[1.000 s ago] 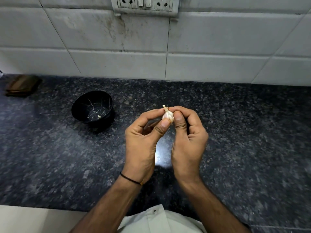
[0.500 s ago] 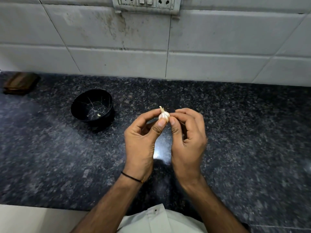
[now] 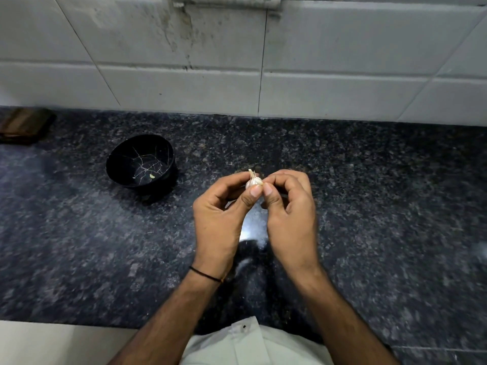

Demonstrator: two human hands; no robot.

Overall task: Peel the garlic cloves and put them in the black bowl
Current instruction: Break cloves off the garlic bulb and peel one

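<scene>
Both hands are raised just above the dark speckled worktop (image 3: 369, 206), fingertips meeting around a small piece of garlic (image 3: 253, 180) still in its white papery skin, its pointed tip sticking up between them. The left hand (image 3: 221, 222) pinches the garlic between thumb and forefinger, which seems meant to steady it, while the right hand (image 3: 290, 219) closes in from the other side with its thumbnail and curled fingers at the skin, a grip that suits picking and tearing the husk away. Holding it in the air close to the body, not on the stone, lets the fingers reach round it and turn it as the skin loosens. The black bowl (image 3: 118, 168) stands on the worktop well apart, off to the left and a little farther back, open side up and within easy reach of the left hand; one small pale piece, probably a peeled clove (image 3: 152, 176), lies on its floor among thin pale lines. So the task looks early: peeling is in hand, and the garlic has not yet gone to the bowl. A brown object (image 3: 25, 125) sits at the far left edge against the tiled wall (image 3: 342, 61)
</scene>
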